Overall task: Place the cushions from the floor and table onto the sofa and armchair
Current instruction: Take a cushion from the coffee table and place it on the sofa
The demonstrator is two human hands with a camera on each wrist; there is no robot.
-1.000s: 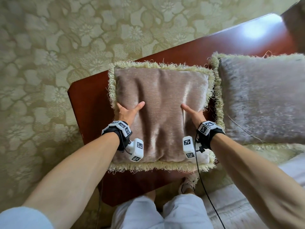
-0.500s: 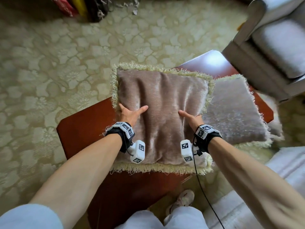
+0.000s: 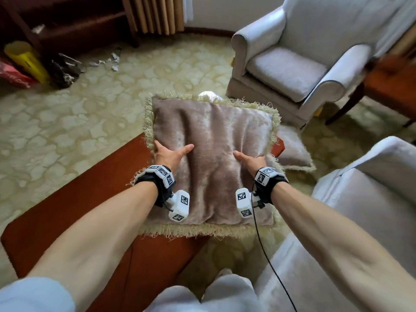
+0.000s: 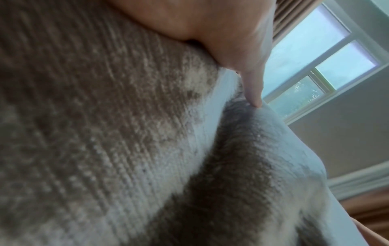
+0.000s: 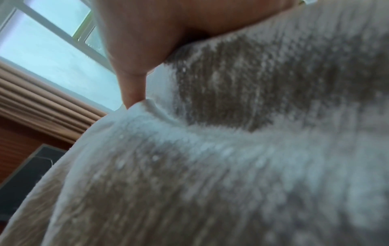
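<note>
I hold a brown velvet cushion (image 3: 211,154) with a pale fringe in the air above the red-brown table (image 3: 94,221). My left hand (image 3: 171,154) grips its left side, thumb on top and fingers under. My right hand (image 3: 249,159) grips its right side the same way. Both wrist views are filled by the cushion's pile (image 4: 105,133) (image 5: 231,149), each with a thumb pressing into it. A second, greyer cushion (image 3: 292,149) lies partly hidden behind the held one, at the table's far end. The pale armchair (image 3: 290,64) stands ahead to the right. The sofa (image 3: 360,221) is at my right.
Patterned carpet (image 3: 67,131) spreads to the left and ahead. A yellow tube (image 3: 27,61), a red bag and dark clutter lie at the far left by a dark shelf. A wooden side table (image 3: 391,84) stands right of the armchair. A white object (image 3: 207,94) peeks over the cushion's far edge.
The cushion has been lifted off the table and carried up and forward. My view has risen, bringing the armchair and sofa into sight. The second cushion stays behind.
</note>
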